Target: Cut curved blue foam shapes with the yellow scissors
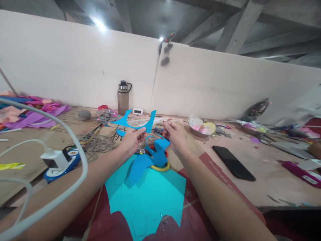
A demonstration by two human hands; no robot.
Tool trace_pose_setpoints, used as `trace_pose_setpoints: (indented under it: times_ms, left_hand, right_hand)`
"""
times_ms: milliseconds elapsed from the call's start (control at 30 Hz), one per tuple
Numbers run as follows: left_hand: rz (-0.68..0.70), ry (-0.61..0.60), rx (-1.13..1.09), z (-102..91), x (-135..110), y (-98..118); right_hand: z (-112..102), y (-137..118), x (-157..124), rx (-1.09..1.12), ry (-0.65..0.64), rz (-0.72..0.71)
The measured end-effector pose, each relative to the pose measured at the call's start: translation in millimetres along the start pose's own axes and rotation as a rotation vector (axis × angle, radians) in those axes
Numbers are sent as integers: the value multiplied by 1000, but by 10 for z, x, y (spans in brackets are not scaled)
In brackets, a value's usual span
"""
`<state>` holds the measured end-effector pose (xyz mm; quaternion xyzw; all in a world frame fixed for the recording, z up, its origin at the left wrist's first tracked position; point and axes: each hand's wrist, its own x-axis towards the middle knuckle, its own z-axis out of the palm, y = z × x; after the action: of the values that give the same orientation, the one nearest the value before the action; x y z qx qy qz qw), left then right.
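My left hand [134, 140] is closed, pinching a blue cut-out sheet [136, 125] with a curved notch between thumb and fingers. Just to its right, my right hand [175, 135] is closed too, thumb and fingertips together; anything between them is too small to make out. Below and between the hands, curled blue scraps [157, 155] lie over a yellow ring handle [162, 167] with red parts, the rest of that tool being hidden. Under these, a large turquoise sheet [150, 197] with a ragged lower edge spreads toward me.
A black phone [233, 162] lies to the right. A white cable [84, 157] loops across the left foreground near a power strip [62, 165]. Behind stand a bottle [123, 98], a small digital clock [137, 111] and a bowl of scraps [199, 129]. Colourful scraps [40, 117] heap at left.
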<state>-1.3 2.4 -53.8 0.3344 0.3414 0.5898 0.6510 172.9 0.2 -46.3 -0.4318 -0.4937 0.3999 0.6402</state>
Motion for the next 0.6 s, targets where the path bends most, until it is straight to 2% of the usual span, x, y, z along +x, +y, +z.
trace_pose_setpoints:
  times_ms: [100,200,433,600]
  left_hand:
    - [26,13,3,-41,38,15]
    - [40,18,2,-76,75,17]
    - [39,40,10,-95,102,-1]
    - [51,58,18,-93,106,5]
  right_hand:
    - [-145,-135,37,-8,53,-38]
    - [-359,-244,24,-124,104,-108]
    - [-819,-154,-119,-576,12,-141]
    - [-867,-98,-147,-801,-48,-143]
